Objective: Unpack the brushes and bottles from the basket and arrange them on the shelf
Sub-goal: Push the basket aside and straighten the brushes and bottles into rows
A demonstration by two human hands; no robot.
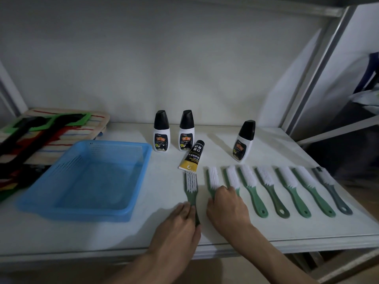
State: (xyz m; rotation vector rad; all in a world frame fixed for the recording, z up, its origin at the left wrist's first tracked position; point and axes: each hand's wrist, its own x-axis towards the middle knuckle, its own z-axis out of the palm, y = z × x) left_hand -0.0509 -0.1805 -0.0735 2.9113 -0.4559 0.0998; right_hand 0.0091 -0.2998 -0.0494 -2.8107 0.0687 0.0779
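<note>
On the white shelf (266, 226) the blue basket (86, 177) stands empty at the left, so the unpacking looks finished and only the arranging remains. Three black-capped bottles stand upright toward the back: two side by side (162, 131) (186, 131) and a third (244, 141) well apart to the right, leaning in the wide-angle view. A yellow-and-black tube (191, 155) lies flat, its crimped end just beyond the bristles of the leftmost brush (191, 186). That brush lies with its long axis running away from the person, bristles far, handle near, and the left hand (178, 228) is on the handle, fingers (185, 210) curled around it in a light grasp. The right hand (227, 208) rests over the handles of the second brush (213, 180) and third brush (232, 177), fingers bent down on them; whether it grips or only presses cannot be told. To the right, four more green brushes and a grey brush (332, 191) fan out in a row, handles nearest the shelf edge. The leftmost brush sits wider apart from its neighbour than the others do, so the likely next move is a small sideways nudge rightward by the left hand, which already has it.
</note>
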